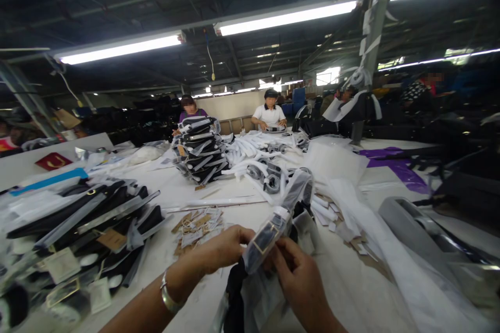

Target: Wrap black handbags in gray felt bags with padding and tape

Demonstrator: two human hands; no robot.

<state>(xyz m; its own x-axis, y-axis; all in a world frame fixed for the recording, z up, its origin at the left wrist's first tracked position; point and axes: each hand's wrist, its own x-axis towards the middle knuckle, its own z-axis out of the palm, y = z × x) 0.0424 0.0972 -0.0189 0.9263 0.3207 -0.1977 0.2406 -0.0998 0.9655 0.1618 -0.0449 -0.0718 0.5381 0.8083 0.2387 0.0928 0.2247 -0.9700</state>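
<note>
A dark strap with a gold rectangular buckle (266, 239), covered in translucent wrapping, stands tilted in front of me. My left hand (228, 247), with a silver bangle on its wrist, pinches the strap's left edge near the buckle. From the right, my right hand (299, 276) has its fingers curled against the strap just below the buckle; its fingertips are partly hidden. Below the hands hangs black material (235, 294) with pale wrapping around it. The strap's upper end, bundled in whitish wrapping (299, 187), leans away from me.
Black wrapped goods (94, 213) with tags are heaped at left, beside loose tags (199, 226). A tall stack (201, 151) and white-wrapped rolls (253, 148) lie farther back. White sheeting (390, 250) and purple material (402, 166) are at right. Co-workers sit across the table.
</note>
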